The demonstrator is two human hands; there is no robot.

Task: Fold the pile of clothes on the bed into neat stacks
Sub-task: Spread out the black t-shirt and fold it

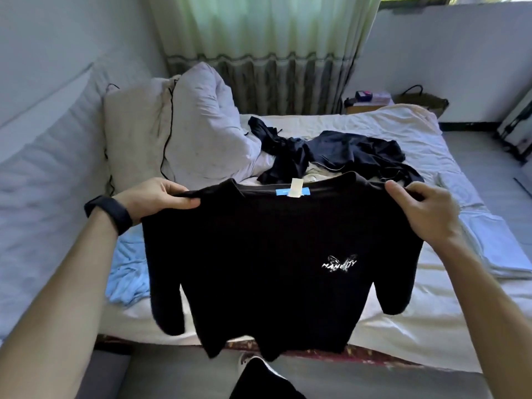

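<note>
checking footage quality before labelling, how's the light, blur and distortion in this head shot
Head view: daylight enters through the curtain at the back; the black t-shirt reads as a flat dark shape with little fold detail; wide-angle lens bows the bed edges; left hand and right hand look sharp, shirt hem slightly soft.

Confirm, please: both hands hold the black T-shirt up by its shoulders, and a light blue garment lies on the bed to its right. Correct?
Not quite. The head view shows the light blue garment on the bed to the left of the black T-shirt, not its right. The left hand and right hand do hold it by its shoulders.
</note>
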